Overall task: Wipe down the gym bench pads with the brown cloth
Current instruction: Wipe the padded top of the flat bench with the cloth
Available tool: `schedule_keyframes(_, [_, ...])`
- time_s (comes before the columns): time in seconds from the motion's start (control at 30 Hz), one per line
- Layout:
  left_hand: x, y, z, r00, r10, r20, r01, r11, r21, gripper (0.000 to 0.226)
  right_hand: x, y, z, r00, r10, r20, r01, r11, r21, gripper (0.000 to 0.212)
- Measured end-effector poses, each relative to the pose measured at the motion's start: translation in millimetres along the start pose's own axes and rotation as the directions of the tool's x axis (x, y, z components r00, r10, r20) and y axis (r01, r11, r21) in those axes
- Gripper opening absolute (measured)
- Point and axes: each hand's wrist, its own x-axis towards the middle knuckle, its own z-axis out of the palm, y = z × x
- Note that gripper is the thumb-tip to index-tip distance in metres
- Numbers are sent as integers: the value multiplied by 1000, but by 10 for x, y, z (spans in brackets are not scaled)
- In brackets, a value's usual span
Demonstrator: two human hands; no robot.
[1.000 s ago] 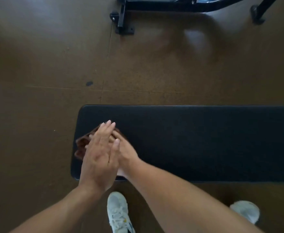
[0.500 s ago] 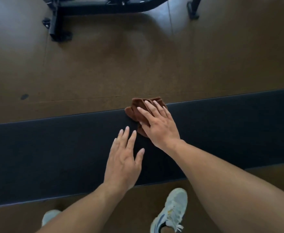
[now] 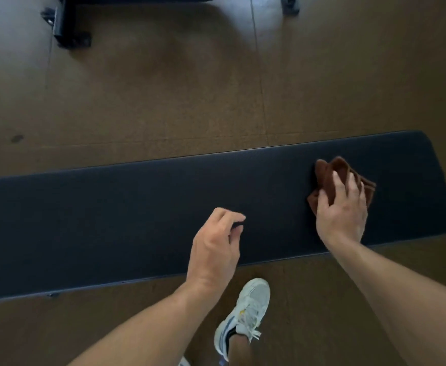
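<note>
Both forearms (image 3: 142,328) are bare all the way down, no sleeves, and I can't spot a watch, ring or glove on either the left hand (image 3: 214,249) or the right hand (image 3: 343,215). On one foot there's a chunky white sneaker (image 3: 243,313) with blue stripes on the side, a little yellow mark near the toe and white laces tied in a bow, with what looks like a dark sock edge at the ankle. A sliver of a second white shoe (image 3: 183,361) pokes in at the bottom edge, too cut off to say much.
</note>
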Motion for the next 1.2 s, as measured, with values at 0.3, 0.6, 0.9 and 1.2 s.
schedule_keyframes(0.3, [-773,-1000,-1045,969,-190,-160,189,982,-22,15,-1743,-1091,737,940,-316,127,324,945,-40,60])
schedule_keyframes(0.6, [-647,-878,-1087,923,-132,-362,166,984,65,30,-1912,-2397,947,113,-848,518,955,237,180,61])
schedule_keyframes(0.9, [269,326,422,983,-162,-87,172,978,122,62,123,-1065,339,424,-848,319,878,471,83,57])
schedule_keyframes(1.2, [1261,1894,1866,979,-175,101,161,978,133,68,2041,1001,-632,808,-573,134,574,818,34,50])
